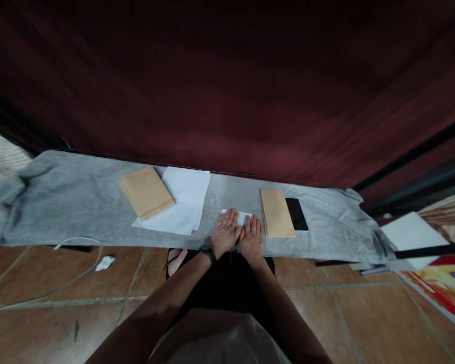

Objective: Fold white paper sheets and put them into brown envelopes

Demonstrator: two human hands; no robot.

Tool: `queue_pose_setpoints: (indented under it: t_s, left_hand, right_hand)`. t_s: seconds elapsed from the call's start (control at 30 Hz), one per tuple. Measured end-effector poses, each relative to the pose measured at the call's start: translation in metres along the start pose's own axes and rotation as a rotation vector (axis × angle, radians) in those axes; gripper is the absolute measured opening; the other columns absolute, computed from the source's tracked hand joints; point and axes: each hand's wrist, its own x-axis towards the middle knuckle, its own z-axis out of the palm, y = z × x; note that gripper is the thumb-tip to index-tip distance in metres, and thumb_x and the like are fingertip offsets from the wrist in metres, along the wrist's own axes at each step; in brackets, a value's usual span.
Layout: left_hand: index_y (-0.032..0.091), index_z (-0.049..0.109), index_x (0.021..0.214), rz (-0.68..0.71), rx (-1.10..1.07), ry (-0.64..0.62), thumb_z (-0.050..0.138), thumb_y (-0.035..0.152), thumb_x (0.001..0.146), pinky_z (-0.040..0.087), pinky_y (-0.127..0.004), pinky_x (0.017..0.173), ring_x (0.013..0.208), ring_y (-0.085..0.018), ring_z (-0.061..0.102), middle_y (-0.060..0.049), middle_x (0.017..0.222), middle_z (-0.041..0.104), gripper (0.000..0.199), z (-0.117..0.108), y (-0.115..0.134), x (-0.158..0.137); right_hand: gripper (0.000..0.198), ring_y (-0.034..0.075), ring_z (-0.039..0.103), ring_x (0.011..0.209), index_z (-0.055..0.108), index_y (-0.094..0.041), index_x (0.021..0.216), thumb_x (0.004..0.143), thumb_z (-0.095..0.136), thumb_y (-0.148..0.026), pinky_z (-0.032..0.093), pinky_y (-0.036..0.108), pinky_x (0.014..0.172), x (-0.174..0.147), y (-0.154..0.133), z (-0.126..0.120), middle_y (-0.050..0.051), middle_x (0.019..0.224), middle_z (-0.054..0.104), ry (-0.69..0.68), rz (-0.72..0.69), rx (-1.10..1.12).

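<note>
A small piece of white paper [241, 217], seemingly folded, lies on the grey cloth in front of me, mostly covered by my hands. My left hand [226, 233] presses flat on its left part, fingers stretched out, with a dark watch on the wrist. Flat on the right part rests my right hand [252, 237], its fingers also extended, the two thumbs close together. Just right of that hand lies a stack of brown envelopes [278, 213]. To the left, another stack of brown envelopes [146, 192] sits partly on loose white sheets [185, 197].
A dark-screened phone [298, 214] lies beside the right envelopes. The narrow surface is covered by a grey cloth [87, 202], with a dark red curtain [227, 116] behind it. A white cable [94, 265] and a crumpled tissue [105, 263] are on the tiled floor.
</note>
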Motion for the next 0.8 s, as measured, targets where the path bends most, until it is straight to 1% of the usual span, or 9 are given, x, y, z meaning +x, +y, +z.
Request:
queue_pose_setpoints:
  t_s: [0.13,0.23,0.37,0.47,0.53,0.67,0.73,0.8]
  left_hand:
    - [0.005,0.037,0.152,-0.065,0.028,-0.005,0.029,0.033,0.101,0.018,-0.047,0.125,0.153,-0.025,0.023,-0.015,0.161,0.032,0.059,-0.003,-0.012,-0.003]
    - [0.005,0.035,0.154,-0.093,0.057,0.009,0.029,0.032,0.101,0.017,-0.046,0.125,0.153,-0.024,0.023,-0.015,0.161,0.032,0.059,-0.005,-0.020,-0.007]
    - [0.005,0.034,0.154,-0.115,0.083,0.000,0.028,0.032,0.101,0.016,-0.045,0.125,0.152,-0.024,0.025,-0.014,0.162,0.032,0.059,-0.006,-0.022,-0.009]
    - [0.006,0.033,0.154,-0.123,0.091,-0.008,0.030,0.038,0.102,0.016,-0.045,0.125,0.152,-0.025,0.026,-0.015,0.162,0.032,0.062,-0.007,-0.021,-0.008]
    - [0.007,0.034,0.154,-0.117,0.088,-0.010,0.034,0.043,0.101,0.016,-0.045,0.125,0.152,-0.026,0.026,-0.015,0.162,0.031,0.064,-0.007,-0.020,-0.008]
    - [0.011,0.036,0.154,-0.099,0.087,-0.010,0.037,0.050,0.100,0.016,-0.046,0.125,0.152,-0.028,0.025,-0.015,0.163,0.030,0.067,-0.008,-0.021,-0.008]
    - [0.012,0.036,0.154,-0.102,0.092,-0.014,0.037,0.051,0.100,0.016,-0.047,0.125,0.152,-0.028,0.025,-0.015,0.163,0.029,0.067,-0.008,-0.020,-0.009]
    - [0.012,0.036,0.154,-0.111,0.094,-0.021,0.037,0.051,0.100,0.016,-0.048,0.124,0.152,-0.029,0.024,-0.015,0.163,0.029,0.067,-0.008,-0.019,-0.008]
  right_hand:
    - [0.054,0.033,0.033,0.147,0.037,-0.009,0.154,0.105,0.033,-0.030,0.030,0.056,0.115,0.001,-0.001,-0.001,0.022,0.160,0.033,0.012,-0.016,0.016]
    - [0.055,0.034,0.035,0.146,0.036,-0.008,0.154,0.104,0.034,-0.030,0.031,0.056,0.115,0.002,-0.001,-0.001,0.023,0.160,0.032,0.022,0.008,0.004]
    - [0.054,0.034,0.036,0.146,0.038,-0.007,0.153,0.105,0.035,-0.031,0.032,0.054,0.115,0.003,0.000,-0.003,0.023,0.160,0.033,0.020,-0.001,-0.005]
    - [0.054,0.034,0.035,0.146,0.039,-0.006,0.152,0.105,0.034,-0.031,0.033,0.054,0.115,0.001,0.000,-0.004,0.024,0.159,0.034,0.050,-0.012,-0.005]
    - [0.053,0.033,0.035,0.146,0.039,-0.007,0.152,0.105,0.034,-0.031,0.033,0.053,0.115,-0.002,0.000,-0.005,0.023,0.159,0.035,0.064,-0.047,-0.006]
    - [0.052,0.028,0.037,0.146,0.036,-0.014,0.155,0.106,0.034,-0.032,0.031,0.050,0.117,-0.015,0.001,-0.006,0.017,0.158,0.039,0.061,-0.170,0.013]
    - [0.054,0.028,0.037,0.146,0.035,-0.013,0.155,0.106,0.034,-0.034,0.030,0.049,0.117,-0.022,0.003,-0.006,0.017,0.158,0.039,0.056,-0.180,0.018]
    - [0.056,0.028,0.036,0.146,0.034,-0.010,0.155,0.106,0.034,-0.037,0.031,0.048,0.118,-0.026,0.007,-0.006,0.019,0.158,0.039,0.046,-0.165,0.020]
